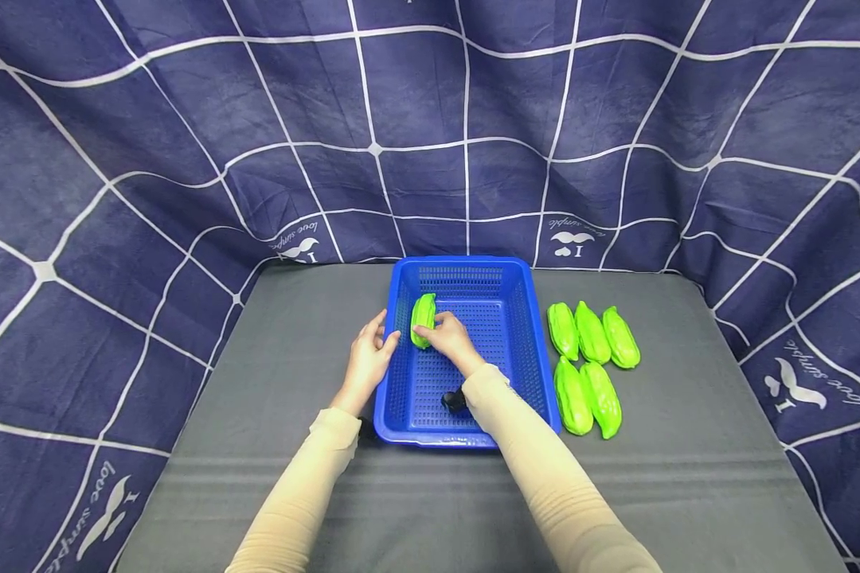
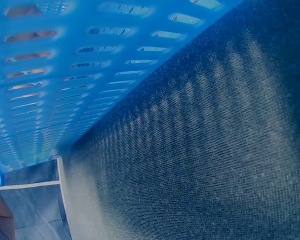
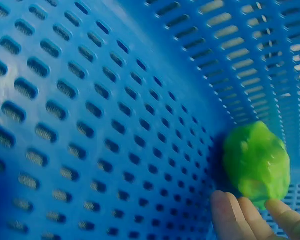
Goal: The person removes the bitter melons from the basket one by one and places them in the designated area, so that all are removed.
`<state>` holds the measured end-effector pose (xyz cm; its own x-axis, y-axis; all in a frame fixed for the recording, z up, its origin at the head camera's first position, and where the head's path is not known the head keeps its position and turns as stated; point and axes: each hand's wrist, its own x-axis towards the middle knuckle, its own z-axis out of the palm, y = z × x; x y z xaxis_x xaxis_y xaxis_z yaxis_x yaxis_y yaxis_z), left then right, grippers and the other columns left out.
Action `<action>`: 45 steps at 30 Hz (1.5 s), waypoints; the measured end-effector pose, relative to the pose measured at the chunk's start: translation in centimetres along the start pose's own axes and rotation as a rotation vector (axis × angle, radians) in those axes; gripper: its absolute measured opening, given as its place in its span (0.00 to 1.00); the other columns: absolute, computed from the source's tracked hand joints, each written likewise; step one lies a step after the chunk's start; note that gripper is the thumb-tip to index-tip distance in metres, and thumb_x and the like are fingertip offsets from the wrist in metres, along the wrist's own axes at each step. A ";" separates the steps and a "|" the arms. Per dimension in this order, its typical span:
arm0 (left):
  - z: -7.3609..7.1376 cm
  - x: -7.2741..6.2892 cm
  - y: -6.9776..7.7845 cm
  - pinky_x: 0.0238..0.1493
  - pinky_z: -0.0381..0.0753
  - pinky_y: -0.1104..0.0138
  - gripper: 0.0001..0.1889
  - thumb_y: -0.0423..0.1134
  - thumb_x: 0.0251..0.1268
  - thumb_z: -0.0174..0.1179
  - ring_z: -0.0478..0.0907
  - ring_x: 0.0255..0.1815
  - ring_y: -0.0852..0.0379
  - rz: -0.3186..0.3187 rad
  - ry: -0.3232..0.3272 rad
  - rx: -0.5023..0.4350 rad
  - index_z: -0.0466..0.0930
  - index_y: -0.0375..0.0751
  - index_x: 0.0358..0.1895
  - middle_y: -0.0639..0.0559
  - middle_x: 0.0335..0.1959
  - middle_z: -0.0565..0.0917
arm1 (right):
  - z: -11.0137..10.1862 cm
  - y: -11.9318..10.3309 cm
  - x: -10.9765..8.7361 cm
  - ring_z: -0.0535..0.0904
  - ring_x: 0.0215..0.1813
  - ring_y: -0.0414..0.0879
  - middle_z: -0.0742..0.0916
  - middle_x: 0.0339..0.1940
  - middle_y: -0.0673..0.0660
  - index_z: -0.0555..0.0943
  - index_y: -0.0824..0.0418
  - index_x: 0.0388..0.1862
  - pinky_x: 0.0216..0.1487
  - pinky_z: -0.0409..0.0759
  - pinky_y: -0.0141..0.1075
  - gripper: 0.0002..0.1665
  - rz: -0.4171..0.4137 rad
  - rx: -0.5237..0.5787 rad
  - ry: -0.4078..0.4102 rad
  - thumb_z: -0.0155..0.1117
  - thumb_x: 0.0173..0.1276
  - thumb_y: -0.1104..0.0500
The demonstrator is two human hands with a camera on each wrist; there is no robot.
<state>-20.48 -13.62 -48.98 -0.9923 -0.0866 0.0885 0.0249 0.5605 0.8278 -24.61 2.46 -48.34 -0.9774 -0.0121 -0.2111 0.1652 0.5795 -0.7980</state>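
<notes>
In the head view, a blue perforated plastic basket point(image 1: 466, 438) stands on the grey table. One bright green bitter melon point(image 1: 424, 306) lies lengthwise inside it, along the left wall. My right hand point(image 1: 450, 338) reaches into the basket and holds this melon near its closer end, thumb over the top and fingers at its right side. The right wrist view shows those fingers point(image 3: 247, 212) against the bumpy melon point(image 3: 257, 162). My left hand point(image 1: 369, 350) is at the basket's left rim, thumb over the edge and fingers outside; the left wrist view catches only part of it.
Several more green bitter melons point(image 1: 593, 334) lie in two rows on the table, just right of the basket. A dark blue curtain point(image 1: 430, 183) with white lines hangs behind and at both sides. A small black device point(image 1: 455, 399) sits at my right wrist.
</notes>
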 end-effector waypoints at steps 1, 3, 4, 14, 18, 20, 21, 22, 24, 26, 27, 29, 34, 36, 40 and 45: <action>0.0 0.0 0.0 0.45 0.77 0.54 0.29 0.42 0.71 0.59 0.76 0.41 0.47 0.003 0.000 0.001 0.67 0.39 0.72 0.35 0.52 0.79 | 0.2 0.0 0.0 0.80 0.58 0.60 0.84 0.53 0.68 0.74 0.73 0.60 0.62 0.74 0.47 0.36 0.001 -0.002 0.005 0.68 0.63 0.48; 0.0 0.0 0.0 0.43 0.76 0.56 0.29 0.42 0.71 0.59 0.76 0.40 0.47 0.006 0.001 -0.002 0.67 0.38 0.72 0.35 0.52 0.79 | 0.6 0.1 0.0 0.79 0.59 0.61 0.84 0.54 0.69 0.74 0.74 0.59 0.63 0.74 0.48 0.36 0.000 -0.008 0.017 0.68 0.62 0.49; 0.0 0.0 0.0 0.43 0.76 0.56 0.29 0.42 0.71 0.59 0.76 0.39 0.47 0.009 0.001 -0.002 0.67 0.38 0.72 0.35 0.51 0.79 | 0.7 0.1 0.0 0.78 0.59 0.62 0.83 0.55 0.70 0.74 0.74 0.59 0.63 0.73 0.49 0.36 0.003 -0.009 0.021 0.68 0.62 0.49; 0.1 0.1 -0.3 0.41 0.75 0.59 0.28 0.42 0.70 0.59 0.75 0.38 0.49 0.009 0.011 -0.003 0.67 0.38 0.71 0.36 0.50 0.80 | 1.7 0.3 0.4 0.79 0.58 0.63 0.83 0.54 0.70 0.75 0.74 0.57 0.62 0.74 0.50 0.33 -0.001 -0.016 0.063 0.70 0.61 0.53; 0.1 0.1 -0.3 0.41 0.74 0.59 0.28 0.41 0.70 0.59 0.75 0.38 0.49 0.013 0.016 -0.004 0.67 0.38 0.71 0.36 0.50 0.79 | 1.7 0.3 0.5 0.78 0.60 0.62 0.83 0.56 0.69 0.75 0.73 0.59 0.64 0.73 0.48 0.33 0.019 -0.017 0.069 0.70 0.62 0.52; 0.1 0.1 -0.2 0.40 0.74 0.60 0.29 0.42 0.70 0.60 0.75 0.38 0.49 0.012 0.016 -0.004 0.67 0.38 0.71 0.36 0.49 0.79 | 1.7 0.3 0.5 0.78 0.61 0.61 0.83 0.57 0.68 0.75 0.72 0.59 0.65 0.73 0.48 0.33 0.033 -0.018 0.069 0.70 0.63 0.51; 0.1 0.1 -0.2 0.40 0.74 0.60 0.29 0.42 0.70 0.60 0.75 0.38 0.50 0.010 0.015 -0.005 0.67 0.38 0.71 0.36 0.50 0.79 | 1.6 0.3 0.4 0.78 0.61 0.61 0.83 0.57 0.68 0.75 0.72 0.60 0.65 0.73 0.47 0.33 0.041 -0.016 0.068 0.70 0.63 0.51; 0.2 0.0 -0.3 0.40 0.75 0.60 0.29 0.42 0.70 0.60 0.75 0.38 0.50 0.008 0.015 -0.006 0.67 0.38 0.71 0.36 0.50 0.79 | 1.6 0.4 0.4 0.78 0.62 0.61 0.83 0.58 0.68 0.75 0.71 0.60 0.65 0.72 0.47 0.33 0.048 -0.015 0.067 0.70 0.63 0.51; 0.2 0.0 -0.3 0.40 0.75 0.60 0.29 0.42 0.70 0.60 0.75 0.37 0.49 0.005 0.016 -0.008 0.68 0.38 0.71 0.36 0.50 0.79 | 1.6 0.4 0.4 0.78 0.62 0.60 0.83 0.58 0.67 0.76 0.71 0.60 0.65 0.72 0.46 0.33 0.060 -0.008 0.066 0.70 0.63 0.51; 0.2 0.0 -0.3 0.40 0.74 0.61 0.29 0.41 0.70 0.60 0.75 0.38 0.49 0.004 0.019 -0.011 0.68 0.39 0.71 0.36 0.50 0.79 | 1.5 0.4 0.3 0.78 0.61 0.60 0.84 0.57 0.66 0.77 0.70 0.60 0.65 0.73 0.46 0.32 0.070 0.006 0.069 0.71 0.62 0.52; 0.2 0.0 -0.3 0.40 0.75 0.60 0.28 0.41 0.70 0.60 0.75 0.38 0.49 0.006 0.021 -0.013 0.68 0.38 0.71 0.36 0.49 0.79 | 1.4 0.4 0.3 0.78 0.61 0.60 0.84 0.57 0.66 0.77 0.70 0.59 0.65 0.73 0.46 0.32 0.071 0.018 0.069 0.71 0.61 0.53; 0.2 0.0 -0.3 0.40 0.75 0.60 0.28 0.41 0.69 0.60 0.75 0.38 0.49 0.009 0.023 -0.014 0.68 0.38 0.71 0.36 0.49 0.79 | 1.1 0.4 0.3 0.78 0.61 0.60 0.84 0.57 0.66 0.77 0.70 0.59 0.64 0.73 0.47 0.31 0.076 0.045 0.069 0.71 0.60 0.54; 0.3 -0.1 -0.4 0.41 0.75 0.60 0.28 0.41 0.69 0.60 0.75 0.38 0.49 0.006 0.022 -0.009 0.68 0.39 0.71 0.36 0.50 0.79 | 0.1 0.4 -0.1 0.83 0.52 0.57 0.84 0.55 0.67 0.76 0.70 0.60 0.53 0.81 0.42 0.32 0.108 0.134 0.030 0.71 0.59 0.57; 0.4 -0.2 -0.4 0.41 0.75 0.59 0.28 0.41 0.69 0.60 0.75 0.38 0.49 0.006 0.023 -0.009 0.68 0.39 0.71 0.36 0.50 0.79 | -0.4 0.3 -0.2 0.85 0.45 0.54 0.84 0.55 0.67 0.75 0.71 0.61 0.44 0.84 0.37 0.32 0.124 0.184 0.012 0.70 0.59 0.59; 0.4 -0.1 -0.5 0.41 0.74 0.60 0.28 0.40 0.69 0.60 0.75 0.38 0.48 0.013 0.024 -0.013 0.68 0.38 0.71 0.36 0.49 0.79 | -1.3 0.0 -0.3 0.85 0.40 0.50 0.83 0.56 0.68 0.74 0.71 0.62 0.37 0.84 0.31 0.32 0.130 0.278 0.001 0.70 0.60 0.61; 0.2 0.0 -0.4 0.40 0.74 0.60 0.28 0.40 0.69 0.60 0.75 0.37 0.49 0.024 0.025 -0.013 0.68 0.38 0.71 0.36 0.49 0.79 | -3.1 -1.2 -1.1 0.85 0.48 0.55 0.82 0.56 0.69 0.72 0.72 0.64 0.45 0.84 0.35 0.32 0.110 0.368 -0.023 0.67 0.62 0.61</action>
<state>-20.54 -13.67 -49.43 -0.9881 -0.0939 0.1219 0.0503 0.5518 0.8324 -24.17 4.33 -45.38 -0.9486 0.0135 -0.3162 0.3096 0.2471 -0.9182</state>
